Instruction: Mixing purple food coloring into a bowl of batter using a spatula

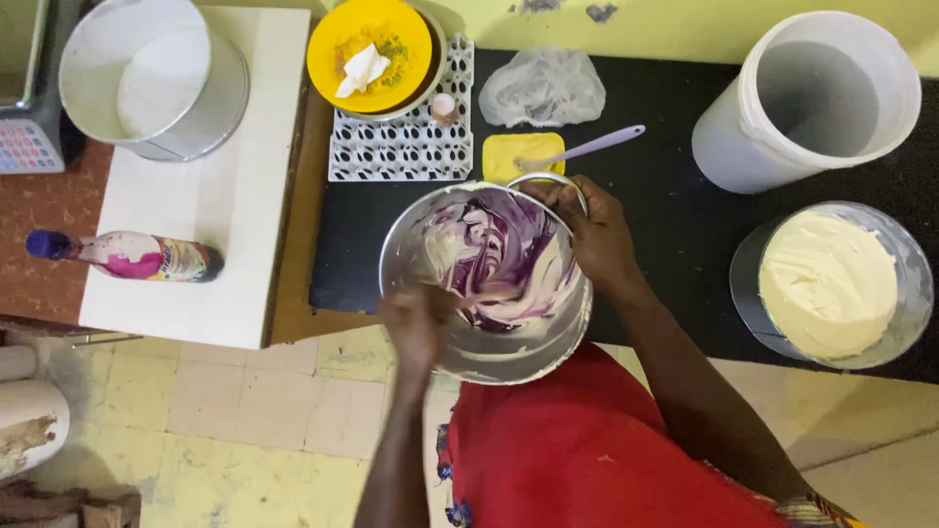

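At centre frame, over the black counter's [675, 235] near edge: metal mixing bowl [486, 284], tilted toward the viewer, inside streaked with purple and cream batter [504, 256], colour not yet even

At the bowl's lower left rim: left hand [416, 328], blurred with motion, fingers closed round the handle of a stirring tool [479, 293] whose working end lies in the batter; exact grip hard to tell through the blur

At the bowl's upper right rim: right hand [599, 238], fingers curled over the edge, pinching the rim to steady it

Handling note, as judged: keep rim grip firm and tilt constant; sweep tool along wall and bottom where pale streaks sit; fold rather than whip to avoid spatter over the low side, which overhangs the counter edge

Upper centre: yellow plate [370, 41] on white egg tray [401, 137], one egg [443, 106] alongside; small yellow lid with lilac spatula [587, 150]; crumpled clear bag [541, 88]

Right: white bucket [812, 98]; tin of cream batter [831, 284]

Left: white board [210, 196] bearing empty round tin [156, 78] and colouring bottle [127, 256], lying on its side
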